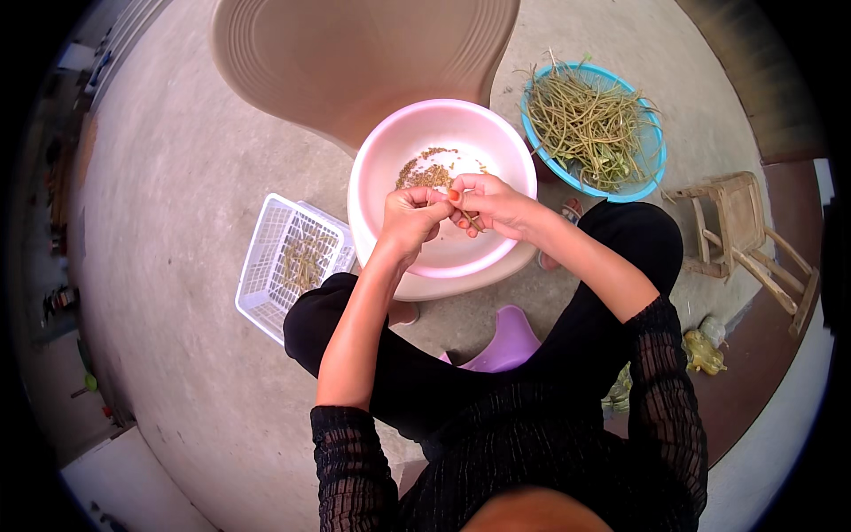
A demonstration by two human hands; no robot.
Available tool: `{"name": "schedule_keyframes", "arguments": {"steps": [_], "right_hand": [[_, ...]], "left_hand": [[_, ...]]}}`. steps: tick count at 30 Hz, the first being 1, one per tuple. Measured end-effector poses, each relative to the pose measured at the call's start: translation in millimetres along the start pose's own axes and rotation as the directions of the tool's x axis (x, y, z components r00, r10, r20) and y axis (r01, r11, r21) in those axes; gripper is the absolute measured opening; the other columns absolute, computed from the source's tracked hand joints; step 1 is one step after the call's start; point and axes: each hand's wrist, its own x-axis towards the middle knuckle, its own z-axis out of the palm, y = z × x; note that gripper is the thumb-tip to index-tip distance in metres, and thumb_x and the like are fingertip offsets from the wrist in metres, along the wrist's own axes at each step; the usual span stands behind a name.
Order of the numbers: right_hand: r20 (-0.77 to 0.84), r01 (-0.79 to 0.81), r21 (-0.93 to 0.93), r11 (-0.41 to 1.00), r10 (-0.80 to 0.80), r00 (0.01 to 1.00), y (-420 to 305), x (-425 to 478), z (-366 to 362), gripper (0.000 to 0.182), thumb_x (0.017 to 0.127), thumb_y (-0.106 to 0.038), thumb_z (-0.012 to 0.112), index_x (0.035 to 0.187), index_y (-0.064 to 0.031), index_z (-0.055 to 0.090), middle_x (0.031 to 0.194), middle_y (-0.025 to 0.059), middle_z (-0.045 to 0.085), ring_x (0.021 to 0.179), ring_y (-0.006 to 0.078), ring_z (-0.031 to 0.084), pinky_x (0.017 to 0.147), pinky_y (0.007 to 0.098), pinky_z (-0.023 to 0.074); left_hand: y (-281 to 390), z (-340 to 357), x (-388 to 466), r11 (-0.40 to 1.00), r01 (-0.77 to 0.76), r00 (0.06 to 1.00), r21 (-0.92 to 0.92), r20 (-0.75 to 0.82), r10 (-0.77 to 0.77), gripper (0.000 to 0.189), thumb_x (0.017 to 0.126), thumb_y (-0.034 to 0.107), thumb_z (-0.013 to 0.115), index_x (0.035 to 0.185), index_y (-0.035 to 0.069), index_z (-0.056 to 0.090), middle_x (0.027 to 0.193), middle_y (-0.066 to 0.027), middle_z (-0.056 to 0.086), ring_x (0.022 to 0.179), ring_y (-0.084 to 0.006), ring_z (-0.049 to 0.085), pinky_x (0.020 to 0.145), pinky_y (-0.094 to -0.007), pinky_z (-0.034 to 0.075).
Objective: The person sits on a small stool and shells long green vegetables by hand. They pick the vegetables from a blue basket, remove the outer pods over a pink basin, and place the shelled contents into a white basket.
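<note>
My left hand (pixel 413 219) and my right hand (pixel 490 205) meet fingertip to fingertip over a pink plastic basin (pixel 442 265). Between them they pinch a thin brownish bean pod (pixel 473 220), whose end sticks out below the fingers of my right hand. Small brown beans (pixel 425 174) lie on the basin's floor, partly hidden behind my hands. A blue plastic basket (pixel 618 198) at the upper right holds a heap of long dry bean pods (pixel 585 123). To the left, a white plastic basket (pixel 256 282) contains some thin pods or husks (pixel 306 261).
The basin rests on a beige plastic chair (pixel 365 60). A small wooden stool (pixel 738 216) lies tipped at the right, with tied plastic bags (pixel 705 352) below it. Something purple and plastic (pixel 508 342) shows between my legs on the concrete floor (pixel 173 266).
</note>
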Motion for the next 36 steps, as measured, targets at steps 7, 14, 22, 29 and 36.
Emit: {"name": "schedule_keyframes", "arguments": {"steps": [7,14,22,29,36], "right_hand": [[-0.079,0.122,-0.161,0.979,-0.136,0.988,9.8,2.4,6.6,0.014,0.094,-0.014,0.053,0.085,-0.0038,0.051,0.072,0.0047,0.055,0.059,0.0074,0.050,0.045,0.0207,0.0378],[-0.184,0.331,-0.454,0.827,-0.451,0.873,30.4,11.3,7.1,0.016,0.095,-0.011,0.047,0.083,-0.0032,0.051,0.069,0.0032,0.054,0.059,0.0056,0.049,0.046,0.0210,0.0387],[-0.063,0.117,-0.144,0.983,-0.127,0.990,5.9,3.4,8.2,0.020,0.097,-0.018,0.051,0.082,-0.0043,0.053,0.071,0.0032,0.056,0.059,0.0067,0.052,0.046,0.0197,0.0380],[-0.101,0.198,-0.299,0.934,-0.237,0.966,14.4,7.9,2.5,0.016,0.093,-0.014,0.053,0.083,-0.0031,0.055,0.066,0.0033,0.056,0.058,0.0079,0.054,0.046,0.0227,0.0404],[-0.090,0.341,-0.738,0.582,-0.585,0.806,22.2,9.1,7.1,0.010,0.089,-0.005,0.049,0.081,-0.0006,0.054,0.062,0.0109,0.055,0.056,0.0157,0.059,0.050,0.0325,0.0444]], "left_hand": [[-10.2,-1.2,1.2,1.000,-0.026,0.998,0.010,-0.057,0.027,0.006,0.077,0.001,0.063,0.072,0.003,0.062,0.067,-0.0084,0.065,0.044,-0.0012,0.038,0.038,-0.0187,0.024],[-9.8,1.6,2.9,1.000,-0.010,0.998,-0.012,-0.057,0.010,0.006,0.079,0.001,0.064,0.073,0.003,0.062,0.069,-0.0083,0.065,0.043,-0.0013,0.037,0.037,-0.0189,0.023],[-12.9,-0.8,4.2,1.000,-0.019,0.995,0.024,-0.102,0.021,0.006,0.079,0.003,0.064,0.073,0.003,0.062,0.068,-0.0079,0.064,0.044,-0.0015,0.037,0.039,-0.0184,0.024],[-14.4,-0.1,4.8,0.996,-0.039,0.997,0.081,-0.056,0.044,0.005,0.077,0.002,0.065,0.073,0.003,0.062,0.066,-0.0045,0.062,0.045,-0.0011,0.038,0.040,-0.0184,0.023],[-15.2,3.2,6.0,1.000,0.004,0.996,0.018,-0.094,-0.002,0.005,0.076,0.003,0.066,0.072,0.002,0.062,0.064,-0.0016,0.059,0.045,-0.0014,0.038,0.040,-0.0190,0.022]]}}
